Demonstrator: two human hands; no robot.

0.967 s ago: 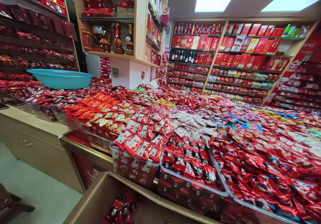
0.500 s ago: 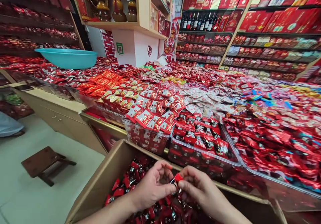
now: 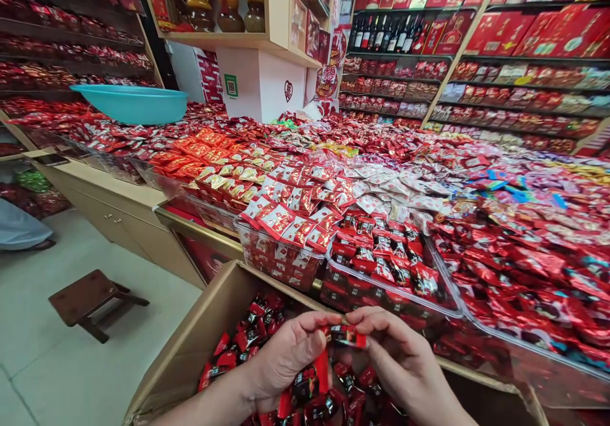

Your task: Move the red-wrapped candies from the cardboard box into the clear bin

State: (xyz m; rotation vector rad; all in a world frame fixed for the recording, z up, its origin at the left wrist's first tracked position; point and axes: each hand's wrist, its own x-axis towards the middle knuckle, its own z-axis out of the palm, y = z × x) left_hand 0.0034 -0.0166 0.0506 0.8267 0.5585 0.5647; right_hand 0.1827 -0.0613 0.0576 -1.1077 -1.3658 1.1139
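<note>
My left hand point(image 3: 286, 356) and my right hand point(image 3: 400, 359) meet over an open cardboard box point(image 3: 200, 343) full of small red-and-black wrapped candies point(image 3: 252, 330). Both hands pinch one such candy packet point(image 3: 347, 335) between thumb and fingers, one hand at each end. More packets seem to lie in my left palm, partly hidden. Just beyond the box stand clear plastic bins point(image 3: 381, 302) heaped with red candy packets.
A wide display counter point(image 3: 114, 191) covered with red sweets stretches right and back. A teal basin point(image 3: 131, 103) sits at the far left of it. Shelves of red boxes and bottles point(image 3: 381, 32) line the walls. A low wooden stool point(image 3: 90, 299) stands on the floor left.
The view has tilted down from the shelves to the box. Both hands came into view, and the candy packet between them has turned to lie level and risen slightly.
</note>
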